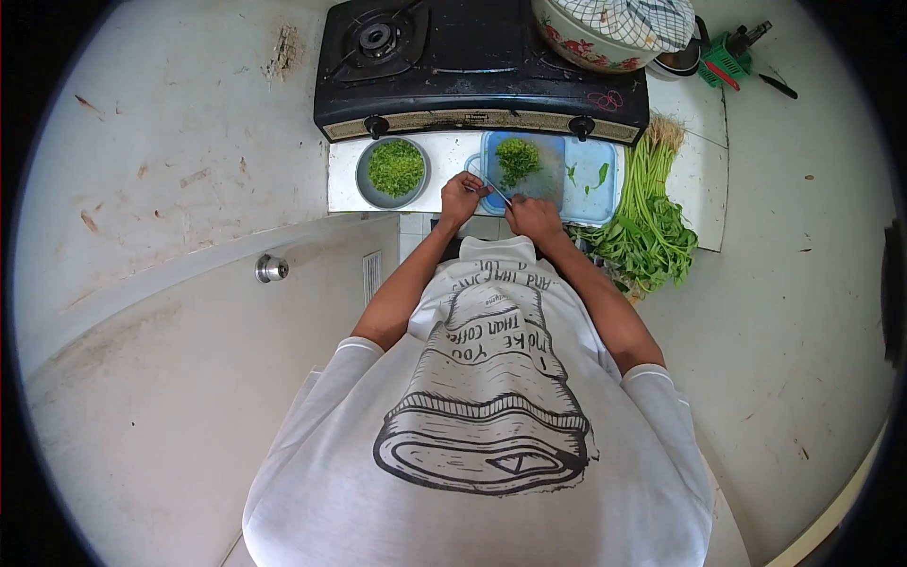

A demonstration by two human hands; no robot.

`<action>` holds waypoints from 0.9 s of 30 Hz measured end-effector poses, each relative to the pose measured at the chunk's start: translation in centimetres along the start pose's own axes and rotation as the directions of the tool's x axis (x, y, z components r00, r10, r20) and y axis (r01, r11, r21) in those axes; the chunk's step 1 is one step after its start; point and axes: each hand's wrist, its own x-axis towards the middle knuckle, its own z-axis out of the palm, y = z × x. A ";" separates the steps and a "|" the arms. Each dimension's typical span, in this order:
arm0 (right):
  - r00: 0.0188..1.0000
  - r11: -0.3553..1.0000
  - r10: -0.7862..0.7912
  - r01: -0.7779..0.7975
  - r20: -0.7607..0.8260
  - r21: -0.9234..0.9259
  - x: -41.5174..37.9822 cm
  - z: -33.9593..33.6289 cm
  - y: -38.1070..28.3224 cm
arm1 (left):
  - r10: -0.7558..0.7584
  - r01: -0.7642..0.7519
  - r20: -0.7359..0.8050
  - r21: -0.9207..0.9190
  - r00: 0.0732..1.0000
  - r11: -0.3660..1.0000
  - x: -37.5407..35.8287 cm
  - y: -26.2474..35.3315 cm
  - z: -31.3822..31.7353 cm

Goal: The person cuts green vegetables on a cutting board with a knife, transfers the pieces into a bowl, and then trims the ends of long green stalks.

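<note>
Knife (499, 196) lies across near edge of blue cutting board (605, 184), long axis diagonal: tip toward left hand (461, 198), handle end in right hand (532, 217). Right hand clenched on knife handle. Left hand curled at board's left corner by the blade; can't tell if it pinches anything. Chopped greens pile (517, 159) on board just beyond blade, loose leaves (601, 176) further right. Metal bowl (363, 184) of chopped greens left of board, apart from it. Black gas stove (472, 66) right behind both. Long-stemmed greens bunch (647, 217) right of board, stems pointing away. Covered floral pot (590, 42) on stove's right side
</note>
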 end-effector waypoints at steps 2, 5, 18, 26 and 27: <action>1.000 1.000 0.005 -0.005 0.007 -0.001 0.0 0.1 -0.1 | -0.005 0.005 0.000 -0.010 1.000 1.000 0.2 -0.3 -0.1; 1.000 1.000 0.005 -0.005 0.013 -0.004 -0.5 -0.2 -0.1 | -0.002 0.002 0.007 -0.009 1.000 1.000 0.1 -0.3 0.0; 0.999 1.000 -0.012 0.012 -0.040 -0.010 -0.1 0.2 -0.1 | -0.011 0.011 0.022 -0.002 1.000 1.000 0.3 -0.2 -0.3; 1.000 1.000 -0.010 0.010 -0.021 -0.002 -0.4 -0.2 -0.2 | -0.067 0.068 0.025 -0.038 0.997 0.997 0.2 -0.3 -0.4; 1.000 1.000 -0.012 0.012 -0.017 -0.004 -0.5 -0.3 -0.2 | -0.070 0.070 0.022 -0.037 0.997 0.997 0.3 -0.4 -0.3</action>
